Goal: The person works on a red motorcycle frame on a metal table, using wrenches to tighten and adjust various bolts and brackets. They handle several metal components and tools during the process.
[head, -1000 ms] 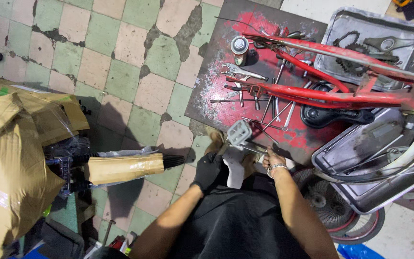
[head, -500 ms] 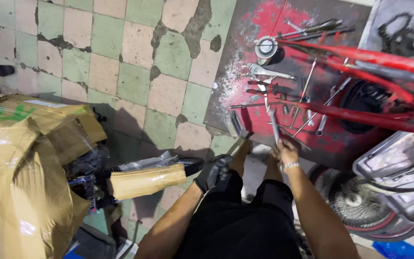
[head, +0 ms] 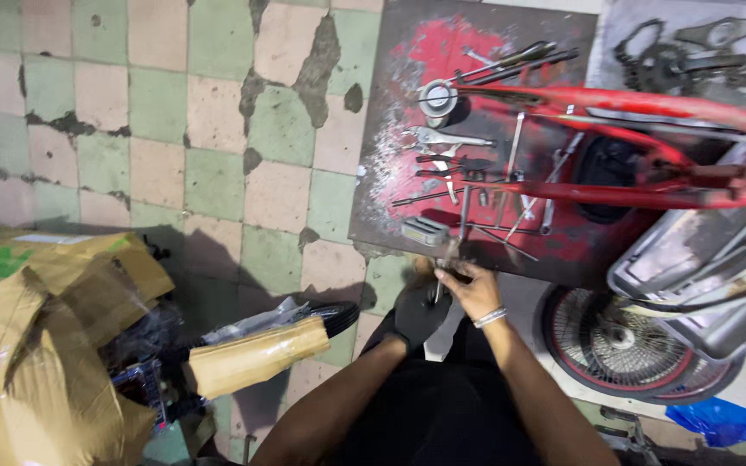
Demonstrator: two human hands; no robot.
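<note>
The right hand [head: 477, 291], bare with a bracelet at the wrist, is closed around a thin metal tool [head: 447, 259] that points up toward 12 o'clock from the fingers. The left hand [head: 420, 315], in a black glove, sits touching the right hand at its 8 o'clock and curls around the lower end of the same tool; how firmly it grips cannot be told. Both hands are at the near edge of a dark board [head: 477, 78] smeared with red paint, lying on the checked floor [head: 174, 129] of green and pink tiles. Wrenches [head: 442, 138] and other loose tools are scattered on the board at 12 o'clock from the hands. A red bicycle frame [head: 632, 108] crosses the board at 1 o'clock. A spoked wheel [head: 615, 336] lies at 3 o'clock, just beside the right forearm. At 9 o'clock, well apart, is a part wrapped in brown cardboard [head: 256, 354], with torn packaging [head: 36, 345] beyond it.
</note>
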